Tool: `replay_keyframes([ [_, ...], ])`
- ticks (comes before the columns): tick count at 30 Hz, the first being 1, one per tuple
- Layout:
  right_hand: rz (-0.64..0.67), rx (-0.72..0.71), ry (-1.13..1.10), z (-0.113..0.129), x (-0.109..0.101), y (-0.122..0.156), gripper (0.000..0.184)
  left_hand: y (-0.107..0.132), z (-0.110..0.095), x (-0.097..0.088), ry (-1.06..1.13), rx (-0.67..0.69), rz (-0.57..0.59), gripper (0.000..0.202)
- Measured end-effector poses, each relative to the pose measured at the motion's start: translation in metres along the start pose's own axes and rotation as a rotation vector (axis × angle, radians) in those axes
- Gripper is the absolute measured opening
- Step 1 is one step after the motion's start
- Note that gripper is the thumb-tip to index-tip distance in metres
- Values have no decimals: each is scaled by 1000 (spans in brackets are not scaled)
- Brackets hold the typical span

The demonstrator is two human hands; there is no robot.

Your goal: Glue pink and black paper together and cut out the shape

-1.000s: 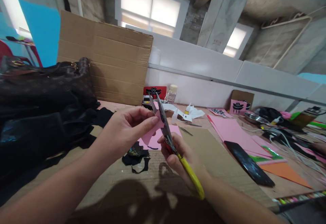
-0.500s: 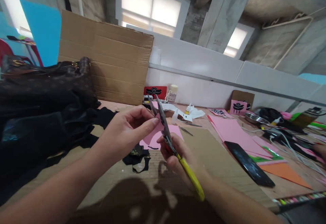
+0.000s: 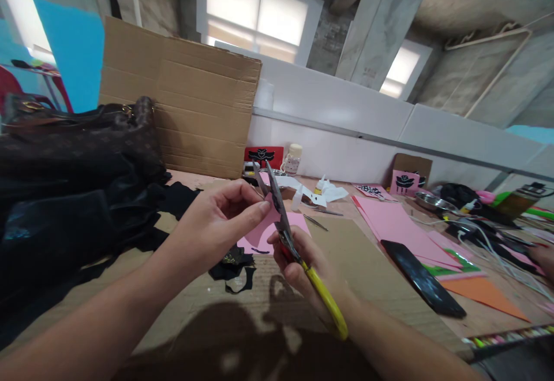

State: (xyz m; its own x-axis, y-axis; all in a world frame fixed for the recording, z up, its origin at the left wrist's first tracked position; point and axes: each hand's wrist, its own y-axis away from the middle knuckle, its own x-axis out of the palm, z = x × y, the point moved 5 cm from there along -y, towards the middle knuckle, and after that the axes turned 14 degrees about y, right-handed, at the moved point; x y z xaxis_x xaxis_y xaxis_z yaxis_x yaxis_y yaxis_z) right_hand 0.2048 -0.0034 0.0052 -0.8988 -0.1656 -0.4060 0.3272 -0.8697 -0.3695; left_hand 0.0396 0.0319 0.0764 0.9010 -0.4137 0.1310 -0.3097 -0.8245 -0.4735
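My left hand [image 3: 216, 222] pinches a small pink paper piece [image 3: 269, 212] between thumb and fingers, held up above the table. My right hand [image 3: 303, 265] grips yellow-handled scissors [image 3: 283, 225]; their blades point up and away, slightly apart, with the pink piece at them. Under my hands a larger pink sheet [image 3: 270, 234] lies flat, with black paper scraps [image 3: 231, 268] beside it.
Dark bags [image 3: 73, 190] crowd the left; a cardboard sheet [image 3: 177, 104] leans on the wall behind. A black phone [image 3: 422, 280], pink sheets [image 3: 398, 222], an orange sheet [image 3: 487, 294] and cables [image 3: 489, 242] lie right. Another person's hand [image 3: 543, 257] shows at the right edge. Glue bottle [image 3: 293, 159] at the back.
The pink piece has been turned in my left fingers and less of it hangs below them. The scissors stay at the same place with the blades a little apart.
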Motion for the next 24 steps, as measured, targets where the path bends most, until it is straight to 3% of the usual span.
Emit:
replay_keyframes([
  [24, 0, 4, 50, 1, -1, -1, 54, 0, 1, -3, 72, -59, -29, 22],
])
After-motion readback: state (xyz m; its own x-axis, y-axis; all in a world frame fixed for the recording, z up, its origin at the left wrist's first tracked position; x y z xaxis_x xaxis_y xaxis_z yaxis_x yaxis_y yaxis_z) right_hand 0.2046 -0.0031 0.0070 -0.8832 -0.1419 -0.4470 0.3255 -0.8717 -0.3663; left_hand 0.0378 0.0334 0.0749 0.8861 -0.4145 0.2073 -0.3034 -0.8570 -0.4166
